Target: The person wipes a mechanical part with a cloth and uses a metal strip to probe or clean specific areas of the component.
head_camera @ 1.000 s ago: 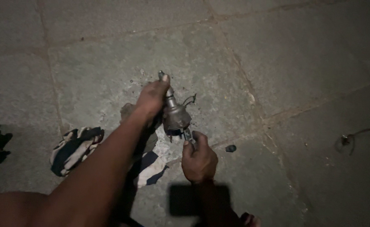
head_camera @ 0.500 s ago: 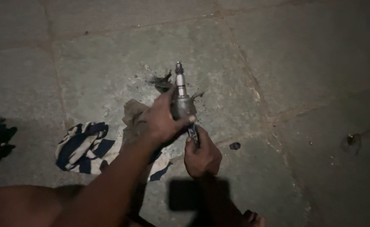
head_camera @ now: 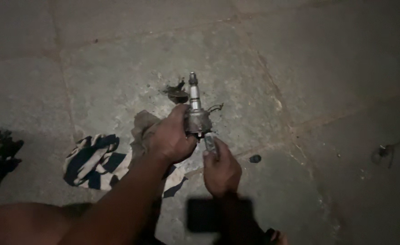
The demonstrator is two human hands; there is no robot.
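1. Holding the metal part (head_camera: 195, 115) upright above the stone floor (head_camera: 118, 68), your left hand (head_camera: 172, 138) is wrapped around its wide round body, grip clamped on it, with the narrow shaft pointing away from you and a thin wire sticking out at its right side.
2. Your right hand (head_camera: 221, 169) sits just below, closed around a small flat metal tool (head_camera: 210, 144) whose tip touches the underside of the part.
3. How far the work on the part has got is a judgement only: the tool is set at the base and the body looks whole, so the job at the bottom end seems under way and not finished.
4. Just beside your left wrist a brownish rag lies on a striped dark-and-white cloth (head_camera: 93, 159).
5. Beyond the shaft a dark oily stain (head_camera: 177, 93) marks the floor.
6. Near your right hand lies a small dark round piece (head_camera: 255, 159).
7. Well apart at the right edge you can see a wire with a small fitting (head_camera: 384, 152); a dark object at the far left is too dim to tell.
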